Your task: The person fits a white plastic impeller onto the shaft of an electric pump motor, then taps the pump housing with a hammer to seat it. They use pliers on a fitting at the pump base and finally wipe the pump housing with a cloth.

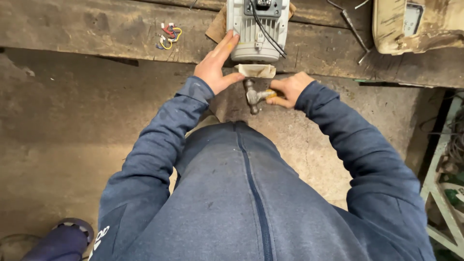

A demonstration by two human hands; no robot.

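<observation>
A grey finned electric motor (pixel 256 29) lies on a worn wooden bench (pixel 96 34), its end hanging toward me. My left hand (pixel 217 65) rests against the motor's left side, thumb touching a small pale wooden block (pixel 257 71) held at the motor's front end. My right hand (pixel 289 88) grips the handle of a steel hammer (pixel 252 95), whose head sits just below the block.
A small bundle of coloured wires (pixel 168 36) lies on the bench to the left. A dirty beige casing (pixel 415 24) sits at the back right, with a metal rod (pixel 355 31) beside it. Concrete floor lies below; a green metal frame (pixel 442 193) stands at right.
</observation>
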